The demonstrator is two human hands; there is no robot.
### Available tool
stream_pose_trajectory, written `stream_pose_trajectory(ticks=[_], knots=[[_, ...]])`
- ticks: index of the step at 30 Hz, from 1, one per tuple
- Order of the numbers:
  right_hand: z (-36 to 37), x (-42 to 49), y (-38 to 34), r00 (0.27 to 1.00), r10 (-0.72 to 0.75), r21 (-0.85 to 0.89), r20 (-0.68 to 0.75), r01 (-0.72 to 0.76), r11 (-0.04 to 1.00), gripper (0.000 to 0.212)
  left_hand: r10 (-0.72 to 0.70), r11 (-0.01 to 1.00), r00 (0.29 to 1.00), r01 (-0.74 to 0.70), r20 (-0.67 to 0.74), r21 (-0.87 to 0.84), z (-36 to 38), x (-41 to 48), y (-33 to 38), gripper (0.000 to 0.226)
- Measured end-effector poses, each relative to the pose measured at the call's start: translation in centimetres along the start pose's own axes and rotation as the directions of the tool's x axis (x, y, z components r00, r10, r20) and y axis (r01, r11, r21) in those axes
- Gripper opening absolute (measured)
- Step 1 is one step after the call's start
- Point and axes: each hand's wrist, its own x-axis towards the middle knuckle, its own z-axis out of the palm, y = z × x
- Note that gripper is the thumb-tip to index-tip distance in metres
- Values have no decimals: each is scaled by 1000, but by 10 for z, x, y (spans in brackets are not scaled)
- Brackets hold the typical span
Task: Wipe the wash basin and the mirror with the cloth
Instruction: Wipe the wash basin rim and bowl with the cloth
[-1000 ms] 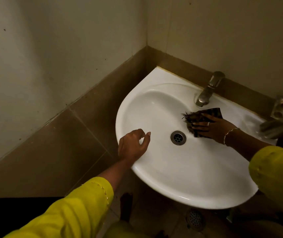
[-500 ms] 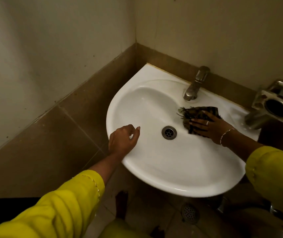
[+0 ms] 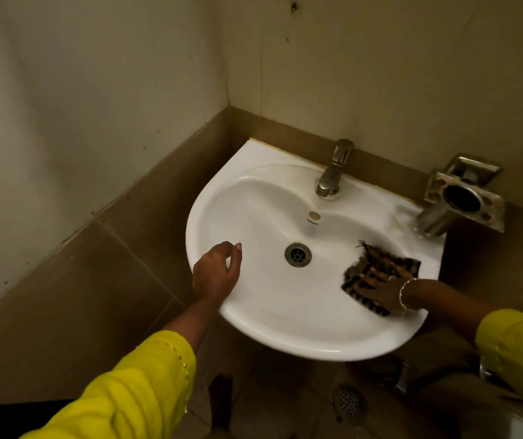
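From the left, my left hand rested on the near-left rim of the basin, fingers loosely curled and holding nothing, steadying me. Past it sat the drain at the bottom of the bowl, and behind that the tap on the back ledge. Further right, my right hand lay flat, fingers spread, pressing the striped cloth against the inner right slope of the bowl, near the rim.

I judged this to be the basin step, partway through: the right side was under the cloth, the left half and the back ledge likely not yet done. The next move called for sweeping the cloth across the bowl towards the drain and round the tap base, where the spout would crowd the fingers.

At the far right a metal holder stuck out from the wall over the basin's corner, awkward for wiping beneath it. No mirror showed in view; it was probably higher on the wall, though I could not tell in that dim light.
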Motion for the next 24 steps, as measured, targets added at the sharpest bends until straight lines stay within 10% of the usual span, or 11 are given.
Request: stream_pose_trajectory(ticks=[5,9,13,18,24], knots=[[112,99,-13,921,-379,518,-85,366,773,55,-3,999,1000,3,-13,-49,-4,0,1,58],[-38,-1,-88,909,-295,494,-296,409,767,67,-2,995,1000,1,-16,-96,-4,-2,1,55],[-78,5,-105,894,-276,734,-351,447,512,59,19,991,1000,-19,-5,-131,-3,-2,0,52],[-121,30,-127,561,-272,414,-782,793,447,82,-2,980,999,10,36,-198,-1,-2,-2,74],[-166,62,-136,560,-108,473,-822,775,418,59,-47,971,997,61,65,-233,2,-1,-3,82]])
